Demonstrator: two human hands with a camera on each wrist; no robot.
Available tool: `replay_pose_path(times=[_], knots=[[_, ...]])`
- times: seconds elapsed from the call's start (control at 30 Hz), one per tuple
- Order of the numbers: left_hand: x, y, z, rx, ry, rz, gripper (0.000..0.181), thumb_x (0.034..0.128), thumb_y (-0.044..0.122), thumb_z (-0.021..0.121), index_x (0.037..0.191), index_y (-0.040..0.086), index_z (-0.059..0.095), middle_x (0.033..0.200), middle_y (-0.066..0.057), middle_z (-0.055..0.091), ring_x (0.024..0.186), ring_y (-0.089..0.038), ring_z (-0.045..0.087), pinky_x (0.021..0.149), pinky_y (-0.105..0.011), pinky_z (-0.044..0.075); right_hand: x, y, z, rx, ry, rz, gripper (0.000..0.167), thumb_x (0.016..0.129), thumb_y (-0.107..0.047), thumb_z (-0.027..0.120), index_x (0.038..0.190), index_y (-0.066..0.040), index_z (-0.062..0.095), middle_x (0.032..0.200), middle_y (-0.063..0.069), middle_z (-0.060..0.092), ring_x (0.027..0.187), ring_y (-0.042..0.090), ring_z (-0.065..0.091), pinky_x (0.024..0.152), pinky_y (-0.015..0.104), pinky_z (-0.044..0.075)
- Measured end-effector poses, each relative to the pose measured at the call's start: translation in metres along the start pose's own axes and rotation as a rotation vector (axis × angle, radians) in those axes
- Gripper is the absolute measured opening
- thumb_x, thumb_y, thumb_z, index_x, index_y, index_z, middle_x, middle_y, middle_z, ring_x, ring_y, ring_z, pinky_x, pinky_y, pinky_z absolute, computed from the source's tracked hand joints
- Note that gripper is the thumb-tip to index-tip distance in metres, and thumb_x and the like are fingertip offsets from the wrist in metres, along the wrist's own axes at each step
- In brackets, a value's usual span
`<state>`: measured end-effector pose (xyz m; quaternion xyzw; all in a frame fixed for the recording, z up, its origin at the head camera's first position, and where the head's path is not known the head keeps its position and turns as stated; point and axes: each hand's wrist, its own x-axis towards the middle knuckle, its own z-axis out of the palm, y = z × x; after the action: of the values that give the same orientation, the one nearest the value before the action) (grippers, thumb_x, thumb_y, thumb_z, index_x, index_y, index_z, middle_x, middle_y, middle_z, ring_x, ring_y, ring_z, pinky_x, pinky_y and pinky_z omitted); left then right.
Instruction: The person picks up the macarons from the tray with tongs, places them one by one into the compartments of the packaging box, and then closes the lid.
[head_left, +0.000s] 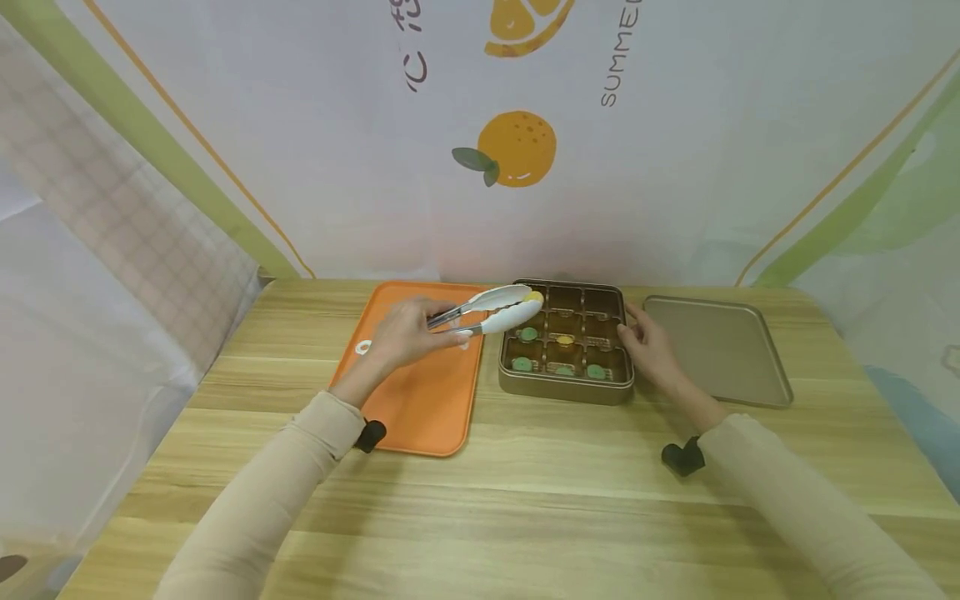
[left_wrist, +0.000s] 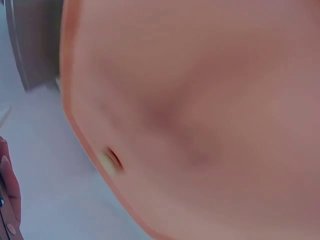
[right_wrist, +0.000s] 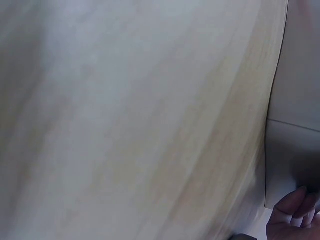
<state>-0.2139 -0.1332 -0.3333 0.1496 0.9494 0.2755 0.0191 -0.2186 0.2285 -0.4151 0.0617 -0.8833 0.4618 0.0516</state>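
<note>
My left hand [head_left: 408, 332] grips a pair of metal tongs [head_left: 504, 308] with white tips. A small yellow piece [head_left: 533, 297] sits between those tips, above the back left of a brown divided baking pan [head_left: 566, 388]. Several green round pieces [head_left: 522, 364] and one yellow round piece [head_left: 565, 341] lie in separate compartments of the pan. At the pan's right wall, my right hand [head_left: 651, 348] holds the rim with thumb and fingers. In the right wrist view, the curled fingers of the right hand [right_wrist: 294, 217] show at the lower right corner.
An orange tray [head_left: 416, 412] lies left of the pan, partly under my left hand, with a white ring-shaped piece [head_left: 363, 347] on it. A flat brown lid or tray [head_left: 723, 350] lies to the right. Behind the wooden table [head_left: 525, 500] hangs a printed cloth [head_left: 360, 200].
</note>
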Motion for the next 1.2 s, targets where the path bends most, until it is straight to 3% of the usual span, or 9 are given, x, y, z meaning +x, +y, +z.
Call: replay_pose_path(times=[0.2, 0.37, 0.47, 0.67, 0.77, 1.03, 1.2], knots=[[0.014, 0.030, 0.018, 0.046, -0.024, 0.051, 0.057, 0.0765, 0.044, 0.075, 0.127, 0.022, 0.062, 0.082, -0.001, 0.059, 0.056, -0.013, 0.033, 0.046, -0.025, 0.025, 0.000, -0.001, 0.000, -0.007, -0.005, 0.014, 0.050, 0.099, -0.014, 0.043, 0.143, 0.006, 0.031, 0.088, 0.022, 0.058, 0.076, 0.014, 0.051, 0.068, 0.024, 0.043], [0.023, 0.046, 0.030, 0.101, -0.035, 0.098, 0.061, 0.0755, 0.046, 0.075, 0.128, 0.020, 0.060, 0.087, -0.004, 0.059, 0.062, -0.014, 0.037, 0.050, -0.025, 0.028, 0.000, -0.001, 0.001, -0.004, -0.005, 0.015, 0.051, 0.100, -0.016, 0.043, 0.143, 0.006, 0.030, 0.085, 0.018, 0.056, 0.074, 0.014, 0.049, 0.065, 0.023, 0.042], [0.027, 0.052, 0.036, 0.134, -0.049, 0.100, 0.062, 0.0750, 0.046, 0.076, 0.128, 0.018, 0.060, 0.101, -0.005, 0.062, 0.070, -0.014, 0.043, 0.053, -0.024, 0.031, 0.001, -0.001, 0.001, -0.011, 0.005, 0.010, 0.050, 0.099, -0.015, 0.043, 0.143, 0.006, 0.031, 0.081, 0.015, 0.054, 0.073, 0.014, 0.048, 0.064, 0.023, 0.042], [0.032, 0.063, 0.047, 0.155, -0.081, 0.087, 0.064, 0.0746, 0.045, 0.076, 0.129, 0.017, 0.059, 0.126, -0.004, 0.059, 0.080, -0.015, 0.051, 0.048, -0.022, 0.030, -0.001, -0.002, 0.001, -0.017, 0.002, 0.012, 0.050, 0.099, -0.015, 0.043, 0.143, 0.006, 0.032, 0.084, 0.018, 0.056, 0.075, 0.014, 0.049, 0.069, 0.026, 0.042], [0.033, 0.067, 0.050, 0.183, -0.093, 0.089, 0.066, 0.0751, 0.047, 0.075, 0.131, 0.017, 0.058, 0.125, -0.005, 0.059, 0.078, -0.015, 0.049, 0.047, -0.022, 0.029, -0.002, -0.003, 0.001, -0.018, 0.002, 0.016, 0.050, 0.099, -0.015, 0.043, 0.143, 0.006, 0.032, 0.084, 0.019, 0.056, 0.075, 0.015, 0.049, 0.069, 0.027, 0.042], [0.037, 0.082, 0.051, 0.234, -0.105, 0.073, 0.061, 0.0756, 0.047, 0.075, 0.127, 0.019, 0.061, 0.102, -0.002, 0.062, 0.061, -0.011, 0.041, 0.045, -0.022, 0.026, -0.001, -0.001, 0.001, -0.025, 0.011, 0.009, 0.049, 0.099, -0.013, 0.043, 0.141, 0.008, 0.032, 0.082, 0.016, 0.055, 0.071, 0.011, 0.046, 0.067, 0.025, 0.041], [0.040, 0.095, 0.049, 0.301, -0.115, 0.061, 0.060, 0.0751, 0.050, 0.074, 0.126, 0.020, 0.062, 0.106, -0.001, 0.062, 0.058, -0.011, 0.042, 0.045, -0.023, 0.028, -0.001, 0.000, 0.001, -0.006, 0.003, 0.012, 0.050, 0.099, -0.014, 0.042, 0.142, 0.007, 0.031, 0.086, 0.019, 0.057, 0.074, 0.012, 0.049, 0.068, 0.024, 0.042]])
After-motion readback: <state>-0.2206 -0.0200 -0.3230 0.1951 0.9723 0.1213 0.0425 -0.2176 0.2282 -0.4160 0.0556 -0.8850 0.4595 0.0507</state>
